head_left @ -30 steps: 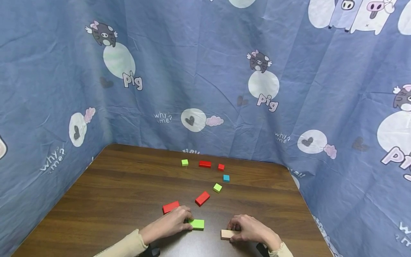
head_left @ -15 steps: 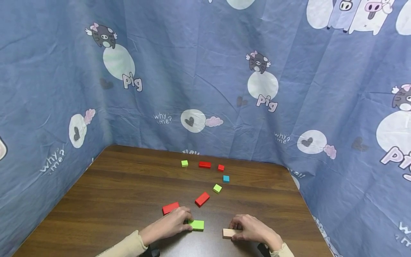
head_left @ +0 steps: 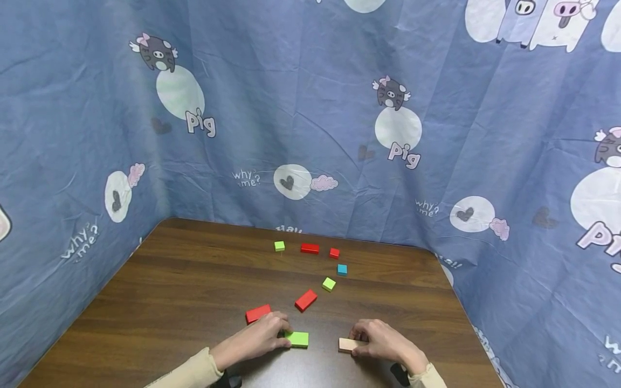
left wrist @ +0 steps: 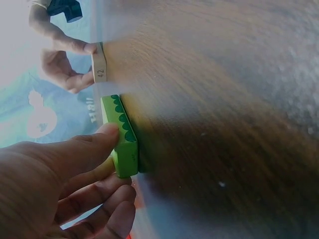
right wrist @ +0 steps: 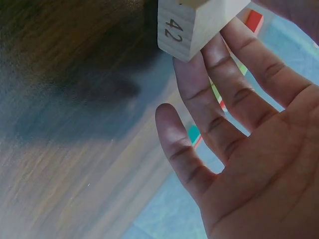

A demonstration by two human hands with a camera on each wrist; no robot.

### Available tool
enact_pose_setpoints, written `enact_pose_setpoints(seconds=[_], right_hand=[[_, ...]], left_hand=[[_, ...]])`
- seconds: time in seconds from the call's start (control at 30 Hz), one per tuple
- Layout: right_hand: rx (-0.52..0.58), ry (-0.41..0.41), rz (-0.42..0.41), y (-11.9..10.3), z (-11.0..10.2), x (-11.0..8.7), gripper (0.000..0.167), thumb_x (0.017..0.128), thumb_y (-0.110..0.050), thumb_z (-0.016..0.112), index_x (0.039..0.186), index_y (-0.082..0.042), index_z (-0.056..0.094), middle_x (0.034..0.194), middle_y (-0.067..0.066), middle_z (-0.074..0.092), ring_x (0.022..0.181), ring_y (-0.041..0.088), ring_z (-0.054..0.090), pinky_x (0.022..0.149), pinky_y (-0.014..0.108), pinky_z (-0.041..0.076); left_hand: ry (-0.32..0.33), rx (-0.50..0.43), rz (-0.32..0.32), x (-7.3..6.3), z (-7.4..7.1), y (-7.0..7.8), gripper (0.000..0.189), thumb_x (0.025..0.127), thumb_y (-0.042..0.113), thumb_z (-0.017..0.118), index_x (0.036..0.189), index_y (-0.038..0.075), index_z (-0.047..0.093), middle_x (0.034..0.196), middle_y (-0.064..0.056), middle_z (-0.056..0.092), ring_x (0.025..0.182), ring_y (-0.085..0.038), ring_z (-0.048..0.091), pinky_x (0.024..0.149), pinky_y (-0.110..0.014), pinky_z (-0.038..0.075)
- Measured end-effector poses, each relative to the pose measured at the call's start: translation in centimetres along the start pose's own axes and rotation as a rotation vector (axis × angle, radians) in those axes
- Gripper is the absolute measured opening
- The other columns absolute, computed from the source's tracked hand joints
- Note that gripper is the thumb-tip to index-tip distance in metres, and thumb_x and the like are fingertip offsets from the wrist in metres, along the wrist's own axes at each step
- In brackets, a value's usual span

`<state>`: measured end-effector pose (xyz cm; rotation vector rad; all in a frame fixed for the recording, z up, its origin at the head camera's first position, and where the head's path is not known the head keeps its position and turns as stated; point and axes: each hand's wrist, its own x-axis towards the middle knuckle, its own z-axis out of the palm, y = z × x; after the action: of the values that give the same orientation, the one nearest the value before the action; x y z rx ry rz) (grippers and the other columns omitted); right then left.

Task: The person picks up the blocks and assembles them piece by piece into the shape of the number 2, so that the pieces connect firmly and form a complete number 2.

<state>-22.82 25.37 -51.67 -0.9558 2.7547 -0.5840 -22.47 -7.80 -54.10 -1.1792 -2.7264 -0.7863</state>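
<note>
My left hand pinches a bright green rectangular block by its left end, low over the table. In the left wrist view, dark green scallops run along one side of this green block. To the right, my right hand holds a plain wooden block between thumb and fingers. The number 42 is marked on the end of that wooden block in the right wrist view. A gap of bare table separates the two held blocks. Just beyond my left hand lies a red block, partly covered by it.
Farther up the brown wooden table lie a red block, a small green block and a small blue block. Near the back edge are another green block and two red ones. A blue patterned curtain hangs behind.
My right hand has shifted the wooden block slightly to the right and a little farther from me. The left hand and green block stay where they were.
</note>
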Motion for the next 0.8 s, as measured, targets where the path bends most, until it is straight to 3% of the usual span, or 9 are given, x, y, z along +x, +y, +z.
enact_pose_setpoints(seconds=[0.8], right_hand=[[-0.035, 0.021, -0.076, -0.9, 0.9, 2.4, 0.019, 0.078, -0.030, 0.078, 0.091, -0.021, 0.067, 0.084, -0.014, 0.059, 0.072, 0.000, 0.050, 0.066, 0.017, 0.040]], left_hand=[[0.011, -0.010, 0.010, -0.1, 0.1, -0.1, 0.012, 0.079, 0.020, 0.078, 0.085, 0.011, 0.073, 0.077, 0.007, 0.060, 0.072, 0.001, 0.051, 0.064, -0.017, 0.044]])
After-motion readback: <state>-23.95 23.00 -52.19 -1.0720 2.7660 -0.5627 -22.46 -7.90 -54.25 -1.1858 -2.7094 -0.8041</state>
